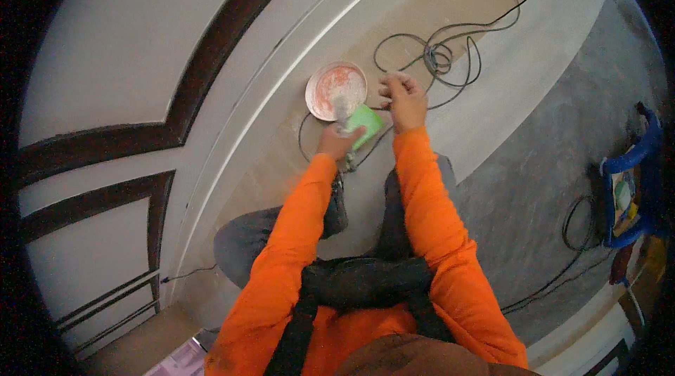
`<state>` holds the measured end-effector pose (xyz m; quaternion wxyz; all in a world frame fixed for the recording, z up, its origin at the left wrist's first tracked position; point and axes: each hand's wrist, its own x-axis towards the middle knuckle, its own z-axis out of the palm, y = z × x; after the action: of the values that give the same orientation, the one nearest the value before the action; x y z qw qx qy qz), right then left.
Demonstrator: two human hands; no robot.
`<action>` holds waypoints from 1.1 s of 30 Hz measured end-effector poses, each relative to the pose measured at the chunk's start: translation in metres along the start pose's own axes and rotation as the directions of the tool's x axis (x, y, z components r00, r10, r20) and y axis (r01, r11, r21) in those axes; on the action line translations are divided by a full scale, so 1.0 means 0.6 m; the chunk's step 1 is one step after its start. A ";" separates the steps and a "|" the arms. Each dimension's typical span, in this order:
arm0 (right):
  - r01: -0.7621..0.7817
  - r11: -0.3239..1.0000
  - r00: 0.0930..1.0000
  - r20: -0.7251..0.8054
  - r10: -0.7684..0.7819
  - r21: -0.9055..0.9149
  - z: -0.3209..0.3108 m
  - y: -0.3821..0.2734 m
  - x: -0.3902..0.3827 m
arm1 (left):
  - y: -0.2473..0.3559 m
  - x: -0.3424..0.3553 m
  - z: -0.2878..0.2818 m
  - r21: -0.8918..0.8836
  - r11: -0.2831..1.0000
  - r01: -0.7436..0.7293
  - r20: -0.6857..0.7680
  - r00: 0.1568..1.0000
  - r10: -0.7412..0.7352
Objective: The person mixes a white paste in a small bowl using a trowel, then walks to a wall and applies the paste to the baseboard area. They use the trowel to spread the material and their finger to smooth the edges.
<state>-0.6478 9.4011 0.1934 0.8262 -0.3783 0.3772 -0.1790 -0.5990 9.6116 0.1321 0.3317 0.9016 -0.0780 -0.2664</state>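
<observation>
Left hand (339,142) clamped on one green piece (367,123), near one bowl (310,93); right hand (406,103) curled, grip unclear.

Coiled dark cable (434,60), pale wall (133,39) with brown trim (209,77), blue-framed item (626,162), lilac object (179,362)

The floor (503,186) runs from tan at its left edge through a pale strip to dark grey. Near the left edge sits 1 round bowl (313,109), smeared orange inside; beyond it, 1 dark cable (437,60) lies in loose loops. Another black cable (564,221) curls toward the right edge.
</observation>
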 end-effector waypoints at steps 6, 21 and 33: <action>0.115 0.962 0.993 -0.002 -0.119 -0.249 -0.067 -0.051 -0.021 | -0.060 0.041 0.154 0.273 0.959 0.082 0.182 0.974 -0.135; 0.258 -0.059 0.847 0.255 -0.467 -0.964 -0.120 -0.021 0.336 | 0.354 -0.185 -0.056 -0.514 0.662 -0.546 0.117 0.719 0.685; 0.389 0.917 0.921 0.001 -0.390 0.093 0.069 -0.599 0.352 | 0.455 -0.447 -0.214 -0.819 0.484 -0.309 0.291 0.504 0.813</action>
<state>-0.4824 9.0653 0.3813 0.7941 -0.4093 0.2777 -0.3532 -0.7481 9.5584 0.5036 0.6555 0.4695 -0.4017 -0.4341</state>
